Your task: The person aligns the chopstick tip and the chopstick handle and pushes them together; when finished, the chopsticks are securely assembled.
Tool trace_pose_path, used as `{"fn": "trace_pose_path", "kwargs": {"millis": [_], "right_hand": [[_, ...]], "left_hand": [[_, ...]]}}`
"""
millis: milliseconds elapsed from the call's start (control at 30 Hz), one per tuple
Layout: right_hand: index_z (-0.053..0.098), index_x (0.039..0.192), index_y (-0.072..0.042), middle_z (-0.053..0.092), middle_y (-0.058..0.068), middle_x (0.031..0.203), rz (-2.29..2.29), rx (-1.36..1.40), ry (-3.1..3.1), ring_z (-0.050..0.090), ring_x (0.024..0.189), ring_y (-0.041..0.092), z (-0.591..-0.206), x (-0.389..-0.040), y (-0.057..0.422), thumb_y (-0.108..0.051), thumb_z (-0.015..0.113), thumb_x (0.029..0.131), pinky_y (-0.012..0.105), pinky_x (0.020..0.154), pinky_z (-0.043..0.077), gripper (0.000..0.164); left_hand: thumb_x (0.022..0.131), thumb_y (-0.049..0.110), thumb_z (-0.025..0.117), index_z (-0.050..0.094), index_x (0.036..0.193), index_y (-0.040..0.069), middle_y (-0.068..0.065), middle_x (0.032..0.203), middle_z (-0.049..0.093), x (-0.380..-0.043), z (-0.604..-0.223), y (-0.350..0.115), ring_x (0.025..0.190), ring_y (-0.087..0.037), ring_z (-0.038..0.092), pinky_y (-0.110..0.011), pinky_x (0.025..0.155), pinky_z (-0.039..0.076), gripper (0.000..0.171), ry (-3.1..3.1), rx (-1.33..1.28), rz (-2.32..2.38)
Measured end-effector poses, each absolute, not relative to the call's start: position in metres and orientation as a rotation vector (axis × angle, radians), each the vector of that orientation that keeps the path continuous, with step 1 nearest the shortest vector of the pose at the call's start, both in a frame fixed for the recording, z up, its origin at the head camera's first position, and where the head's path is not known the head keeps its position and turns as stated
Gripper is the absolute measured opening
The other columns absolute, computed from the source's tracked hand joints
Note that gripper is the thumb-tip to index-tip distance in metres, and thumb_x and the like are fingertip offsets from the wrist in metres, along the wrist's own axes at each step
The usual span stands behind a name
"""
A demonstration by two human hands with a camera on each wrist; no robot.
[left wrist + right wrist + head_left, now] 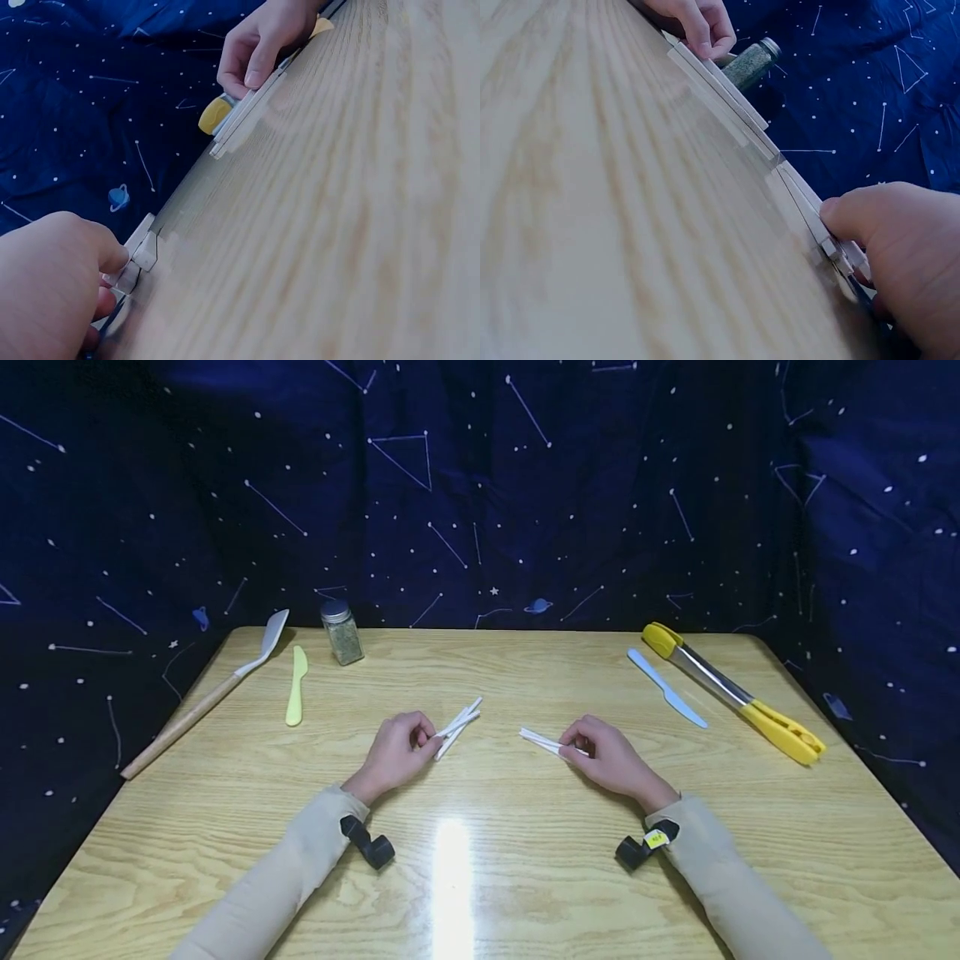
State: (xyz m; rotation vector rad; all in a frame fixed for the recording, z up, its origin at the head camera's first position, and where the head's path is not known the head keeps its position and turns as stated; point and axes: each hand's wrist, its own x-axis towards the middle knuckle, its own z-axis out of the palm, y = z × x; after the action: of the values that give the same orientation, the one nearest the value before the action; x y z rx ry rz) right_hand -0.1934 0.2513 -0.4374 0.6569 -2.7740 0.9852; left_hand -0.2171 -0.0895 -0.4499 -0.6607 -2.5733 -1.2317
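Observation:
Near the middle of the table, my left hand (pixel 401 747) pinches one of several thin white sticks (pixel 459 724) between thumb and fingers. These sticks lie crossed over each other, pointing away to the right. Across a short gap, my right hand (pixel 606 754) holds the near ends of a second small bunch of white sticks (pixel 538 740), which point left. In the left wrist view, the blunt ends of the sticks (pixel 146 251) show at my thumb, low over the tabletop. The right wrist view shows my thumb on sticks (pixel 802 195) lying along the wood; the fingers beneath are partly hidden.
To the left are a spatula (pixel 206 703) with a wooden handle, a yellow-green knife (pixel 296 687) and a jar of dried herbs (pixel 343 633). A blue knife (pixel 667 688) and yellow-ended tongs (pixel 731 687) lie right. A starry dark cloth (pixel 480 493) hangs behind the wooden table (pixel 525 868).

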Motion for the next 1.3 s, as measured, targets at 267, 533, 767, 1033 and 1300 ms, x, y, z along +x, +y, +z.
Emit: {"fn": "trace_pose_path", "kwargs": {"millis": [267, 533, 767, 1033, 1300], "right_hand": [[0.066, 0.089, -0.007, 0.050, -0.001, 0.077, 1.005, 0.600, -2.777, 0.042, 0.067, 0.011, -0.435, -0.196, 0.250, -0.014, 0.067, 0.090, 0.022, 0.059, 0.035, 0.007], [0.063, 0.092, -0.003, 0.052, 0.001, 0.075, 1.072, 0.523, -2.715, 0.044, 0.065, 0.009, -0.432, -0.197, 0.252, -0.008, 0.062, 0.093, 0.022, 0.058, 0.038, 0.005], [0.062, 0.096, 0.000, 0.056, 0.005, 0.076, 1.166, 0.437, -2.656, 0.046, 0.065, 0.011, -0.431, -0.199, 0.253, -0.005, 0.060, 0.093, 0.022, 0.058, 0.039, 0.006], [0.060, 0.098, 0.001, 0.056, 0.007, 0.077, 1.215, 0.407, -2.598, 0.046, 0.065, 0.011, -0.430, -0.199, 0.252, -0.005, 0.059, 0.094, 0.021, 0.057, 0.039, 0.007], [0.054, 0.099, 0.005, 0.067, 0.020, 0.086, 1.424, 0.520, -2.487, 0.055, 0.065, 0.012, -0.427, -0.199, 0.247, 0.002, 0.059, 0.092, 0.019, 0.056, 0.044, 0.008]], "left_hand": [[0.085, 0.008, 0.067, 0.063, 0.077, 0.009, 0.001, 0.070, 0.054, -0.218, -0.448, -0.091, 0.061, -0.010, 0.044, -0.021, 0.056, 0.035, 0.008, -2.578, -0.621, -1.253], [0.090, 0.007, 0.062, 0.064, 0.085, 0.004, -0.003, 0.074, 0.057, -0.220, -0.447, -0.090, 0.066, -0.012, 0.046, -0.023, 0.060, 0.038, 0.006, -2.554, -0.601, -1.256], [0.093, 0.009, 0.061, 0.062, 0.093, 0.002, -0.006, 0.078, 0.057, -0.221, -0.449, -0.091, 0.071, -0.015, 0.046, -0.025, 0.064, 0.038, 0.007, -2.507, -0.511, -1.261], [0.093, 0.006, 0.061, 0.059, 0.095, -0.001, -0.010, 0.081, 0.056, -0.217, -0.448, -0.091, 0.070, -0.016, 0.045, -0.024, 0.061, 0.037, 0.007, -2.424, -0.542, -1.286], [0.094, 0.004, 0.060, 0.058, 0.094, -0.001, -0.008, 0.077, 0.051, -0.215, -0.448, -0.089, 0.068, -0.014, 0.043, -0.024, 0.060, 0.036, 0.005, -2.377, -0.557, -1.315]]}}
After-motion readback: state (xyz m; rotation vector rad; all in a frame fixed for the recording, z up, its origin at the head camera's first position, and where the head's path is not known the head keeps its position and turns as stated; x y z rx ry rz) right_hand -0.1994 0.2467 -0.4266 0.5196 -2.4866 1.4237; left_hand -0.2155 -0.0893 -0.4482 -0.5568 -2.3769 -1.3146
